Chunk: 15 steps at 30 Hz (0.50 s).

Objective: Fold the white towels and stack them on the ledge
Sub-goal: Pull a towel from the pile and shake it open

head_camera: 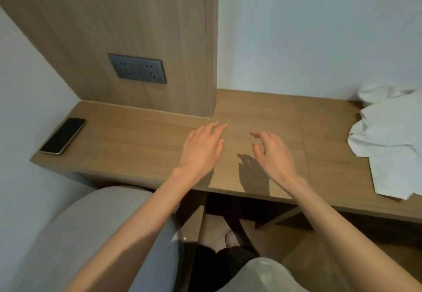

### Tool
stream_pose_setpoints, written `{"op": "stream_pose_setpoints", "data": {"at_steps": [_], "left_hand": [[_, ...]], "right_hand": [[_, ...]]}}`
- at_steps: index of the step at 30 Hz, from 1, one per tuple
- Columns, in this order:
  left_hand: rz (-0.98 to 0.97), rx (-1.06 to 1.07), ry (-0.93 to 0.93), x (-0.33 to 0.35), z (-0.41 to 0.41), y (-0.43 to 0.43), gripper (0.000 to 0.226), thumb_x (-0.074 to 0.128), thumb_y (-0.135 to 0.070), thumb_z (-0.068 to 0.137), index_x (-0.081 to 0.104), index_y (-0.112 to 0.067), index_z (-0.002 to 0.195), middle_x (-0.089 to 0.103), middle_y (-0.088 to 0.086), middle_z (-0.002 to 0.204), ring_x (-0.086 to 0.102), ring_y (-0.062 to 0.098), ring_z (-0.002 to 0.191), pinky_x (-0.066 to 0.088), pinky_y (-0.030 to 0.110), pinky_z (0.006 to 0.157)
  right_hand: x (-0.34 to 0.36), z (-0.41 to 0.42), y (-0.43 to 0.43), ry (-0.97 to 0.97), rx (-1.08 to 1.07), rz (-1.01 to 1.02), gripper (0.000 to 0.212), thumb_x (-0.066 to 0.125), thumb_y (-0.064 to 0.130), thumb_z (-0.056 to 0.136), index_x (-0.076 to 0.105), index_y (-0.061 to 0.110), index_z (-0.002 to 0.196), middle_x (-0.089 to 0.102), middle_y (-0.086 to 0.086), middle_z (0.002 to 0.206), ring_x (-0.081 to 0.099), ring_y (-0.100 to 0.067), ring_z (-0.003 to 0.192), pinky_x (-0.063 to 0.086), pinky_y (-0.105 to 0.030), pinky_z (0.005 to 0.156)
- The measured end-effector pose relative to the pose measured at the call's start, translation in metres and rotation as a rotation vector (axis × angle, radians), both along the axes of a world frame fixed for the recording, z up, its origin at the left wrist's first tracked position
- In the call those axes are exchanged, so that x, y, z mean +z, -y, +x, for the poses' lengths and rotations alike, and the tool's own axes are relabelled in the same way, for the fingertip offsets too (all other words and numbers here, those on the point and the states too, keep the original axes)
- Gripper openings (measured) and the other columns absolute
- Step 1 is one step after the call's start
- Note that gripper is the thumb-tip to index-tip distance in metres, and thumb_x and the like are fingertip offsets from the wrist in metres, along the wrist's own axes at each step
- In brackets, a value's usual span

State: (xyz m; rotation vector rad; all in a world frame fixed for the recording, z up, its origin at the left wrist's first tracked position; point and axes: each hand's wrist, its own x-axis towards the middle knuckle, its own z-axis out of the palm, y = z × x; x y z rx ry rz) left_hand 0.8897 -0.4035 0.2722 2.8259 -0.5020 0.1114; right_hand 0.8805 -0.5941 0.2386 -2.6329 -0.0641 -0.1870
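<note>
A heap of rumpled white towels (pixel 388 141) lies at the right end of the wooden ledge (pixel 137 141), one corner hanging over the front edge. My left hand (pixel 202 146) hovers above the middle of the ledge with fingers straight, holding nothing. My right hand (pixel 271 150) hovers beside it with fingers spread and loosely bent, also holding nothing. Both hands are well to the left of the towels.
A black phone (pixel 62 136) lies at the ledge's left end. A wooden wall panel (pixel 114 17) with a grey double socket (pixel 137 69) rises behind the ledge. A grey cushioned seat (pixel 86 241) is at the lower left, below the ledge.
</note>
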Motion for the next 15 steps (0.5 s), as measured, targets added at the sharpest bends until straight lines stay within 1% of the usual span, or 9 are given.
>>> {"op": "stream_pose_setpoints", "data": {"at_steps": [2,4,7,15], "left_hand": [[0.014,-0.031,0.007,0.005,0.031,0.029,0.046,0.037,-0.028,0.1,0.033,-0.023,0.146,0.039,0.001,0.148,0.037,0.018,0.135,0.027,0.033,0.11],[0.031,-0.061,0.005,0.01,0.057,0.054,0.046,0.037,-0.028,0.1,0.033,-0.023,0.146,0.039,0.001,0.148,0.038,0.019,0.134,0.027,0.033,0.109],[0.034,-0.089,-0.002,0.013,0.083,0.083,0.046,0.037,-0.028,0.1,0.033,-0.022,0.146,0.04,0.002,0.147,0.039,0.02,0.133,0.029,0.034,0.108],[0.003,-0.244,-0.012,0.009,0.124,0.153,0.046,0.037,-0.028,0.1,0.034,-0.024,0.146,0.042,0.002,0.146,0.04,0.02,0.132,0.031,0.034,0.105]], "right_hand": [[0.004,0.025,0.028,-0.014,-0.037,-0.02,0.031,0.047,0.024,0.097,0.057,0.02,0.126,0.06,0.002,0.123,0.054,-0.015,0.114,0.044,-0.03,0.088],[0.006,0.044,0.053,-0.033,-0.071,-0.024,0.031,0.047,0.024,0.097,0.056,0.02,0.126,0.06,0.002,0.123,0.053,-0.016,0.115,0.044,-0.031,0.09],[0.007,0.061,0.083,-0.073,-0.11,-0.011,0.032,0.046,0.022,0.097,0.055,0.02,0.127,0.059,0.001,0.126,0.052,-0.017,0.118,0.044,-0.035,0.097],[-0.002,0.072,0.148,-0.084,-0.271,0.014,0.031,0.048,0.022,0.096,0.056,0.02,0.125,0.059,0.0,0.123,0.053,-0.017,0.112,0.044,-0.031,0.085]]}}
